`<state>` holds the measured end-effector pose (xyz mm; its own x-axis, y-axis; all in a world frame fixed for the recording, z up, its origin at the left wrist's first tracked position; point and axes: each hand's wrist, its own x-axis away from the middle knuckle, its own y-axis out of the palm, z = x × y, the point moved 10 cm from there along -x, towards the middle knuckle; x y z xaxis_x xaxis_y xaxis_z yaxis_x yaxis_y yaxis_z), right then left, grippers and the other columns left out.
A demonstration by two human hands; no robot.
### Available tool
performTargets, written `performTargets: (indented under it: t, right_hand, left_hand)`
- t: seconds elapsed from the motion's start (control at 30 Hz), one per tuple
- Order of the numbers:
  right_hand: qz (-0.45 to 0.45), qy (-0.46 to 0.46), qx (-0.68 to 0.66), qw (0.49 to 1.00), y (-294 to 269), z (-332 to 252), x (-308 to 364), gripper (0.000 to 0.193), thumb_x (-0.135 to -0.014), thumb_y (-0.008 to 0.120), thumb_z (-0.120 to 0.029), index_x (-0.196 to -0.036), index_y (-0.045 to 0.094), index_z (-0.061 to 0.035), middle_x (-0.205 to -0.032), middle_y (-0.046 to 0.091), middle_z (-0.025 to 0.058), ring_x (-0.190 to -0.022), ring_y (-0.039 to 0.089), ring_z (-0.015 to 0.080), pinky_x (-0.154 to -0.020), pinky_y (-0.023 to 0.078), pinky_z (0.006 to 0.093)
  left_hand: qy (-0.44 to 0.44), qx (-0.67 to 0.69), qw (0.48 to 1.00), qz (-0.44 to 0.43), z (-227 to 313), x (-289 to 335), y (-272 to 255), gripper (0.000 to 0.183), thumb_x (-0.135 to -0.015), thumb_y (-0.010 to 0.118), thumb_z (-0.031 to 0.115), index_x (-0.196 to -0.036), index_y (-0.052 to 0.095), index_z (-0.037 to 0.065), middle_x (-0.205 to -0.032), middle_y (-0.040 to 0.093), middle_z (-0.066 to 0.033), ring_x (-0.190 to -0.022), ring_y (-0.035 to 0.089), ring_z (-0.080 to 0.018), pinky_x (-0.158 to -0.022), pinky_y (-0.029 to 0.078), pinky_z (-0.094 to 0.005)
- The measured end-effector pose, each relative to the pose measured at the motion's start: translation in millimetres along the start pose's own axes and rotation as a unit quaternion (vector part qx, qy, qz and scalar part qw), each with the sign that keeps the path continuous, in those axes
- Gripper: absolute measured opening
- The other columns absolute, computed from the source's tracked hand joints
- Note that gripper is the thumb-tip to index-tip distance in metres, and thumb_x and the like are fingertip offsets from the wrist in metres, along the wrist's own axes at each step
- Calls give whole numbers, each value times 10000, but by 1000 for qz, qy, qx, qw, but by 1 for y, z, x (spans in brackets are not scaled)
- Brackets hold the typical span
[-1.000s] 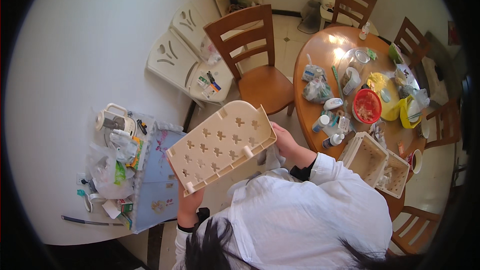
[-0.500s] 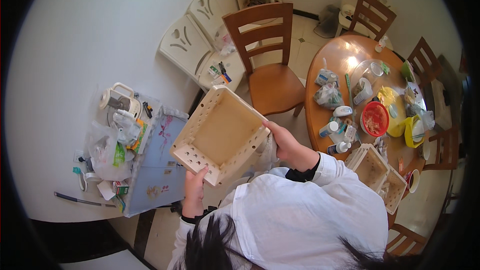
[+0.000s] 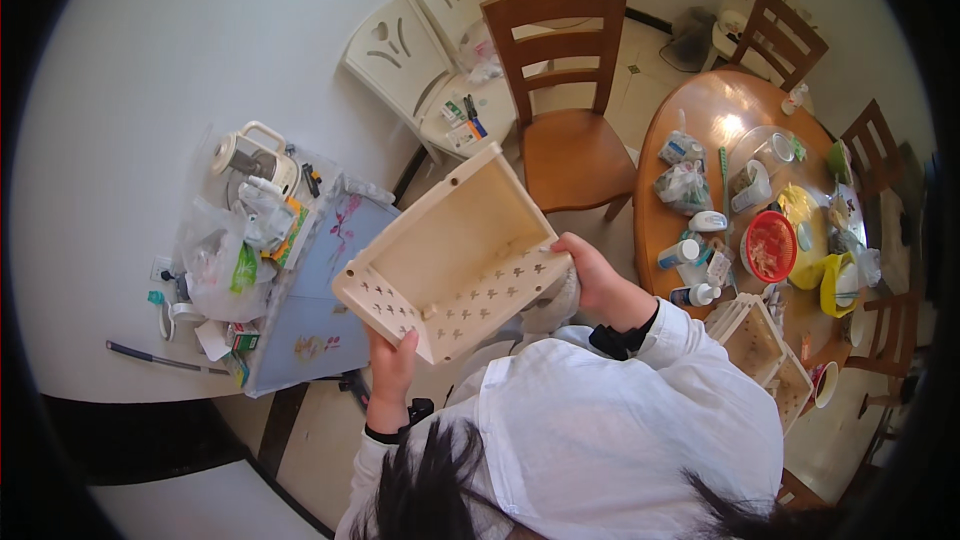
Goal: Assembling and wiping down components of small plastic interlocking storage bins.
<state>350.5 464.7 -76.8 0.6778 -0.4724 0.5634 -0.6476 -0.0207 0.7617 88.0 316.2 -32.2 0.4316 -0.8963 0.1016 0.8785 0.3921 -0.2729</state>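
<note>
A cream plastic storage basket (image 3: 440, 240) with patterned holes in its sides is held up before me, tilted so its inside shows. My left hand (image 3: 393, 365) grips its lower left corner, thumb on the inner side and the other fingers hidden beneath. On the right, my right hand (image 3: 592, 275) is closed round the basket's right end, thumb over the rim. Apart from a few faint spots, nothing can be made out inside it.
A round wooden table (image 3: 665, 140) at the right bears a red basket (image 3: 770, 245), bottles and bags. More cream baskets (image 3: 755, 340) are at its near edge. A wooden chair (image 3: 575, 155) stands ahead. At left, a covered cabinet (image 3: 320, 310) carries a kettle (image 3: 255, 165) and plastic bags.
The basket has tipped, so its near perforated side shows more fully. Both hands keep their hold on it. The surroundings have shifted a little rightward in view.
</note>
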Motion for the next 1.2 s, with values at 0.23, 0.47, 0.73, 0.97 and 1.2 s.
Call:
performTargets:
  t: [0.23, 0.47, 0.73, 0.97, 1.2]
  right_hand:
    - [-121, 81, 12, 989, 33, 0, 20, 527, -763, 444, -214, -1180, 520, 100, -1127, 621, 254, -985, 640, 347, -914, 505, 423]
    - [149, -271, 376, 873, -19, -77, 13, 355, -1005, 419, -318, -982, 604, -16, -830, 595, 43, -775, 570, 133, -682, 482, 294]
    - [12, -466, 418, 780, 135, -49, 48, 300, -915, 542, -87, -1212, 523, -55, -917, 604, 35, -869, 552, 111, -736, 457, 245]
    - [-184, -614, 391, 660, 226, -20, 40, 222, -864, 614, -87, -1080, 595, -39, -991, 638, 108, -928, 612, 218, -805, 486, 330]
    - [-73, -550, 378, 741, 174, -35, -30, 252, -766, 725, -144, -981, 626, -57, -975, 647, 86, -913, 611, 235, -810, 488, 381]
  left_hand:
    - [46, 238, 970, -15, 12, 13, -1, 1129, -727, 624, 719, -1441, 165, -26, -1422, 321, -142, -1322, 347, -275, -1068, 339, -408]
    - [92, 298, 948, 60, 91, -1, 6, 1020, -756, 686, 492, -1480, 87, 97, -1449, 263, -117, -1334, 317, -273, -1065, 332, -428]
    - [212, 120, 968, 60, 118, -8, 29, 1175, -689, 755, 469, -1488, -9, 73, -1454, 224, -161, -1327, 312, -297, -1080, 292, -413]
    - [312, -82, 944, 63, 144, 1, 54, 1181, -673, 699, 588, -1479, 72, -6, -1452, 180, -242, -1355, 215, -391, -1084, 225, -508]
    - [327, -133, 933, 65, 152, 3, 54, 1136, -654, 714, 584, -1465, 183, -8, -1403, 259, -289, -1328, 249, -429, -1071, 234, -522]
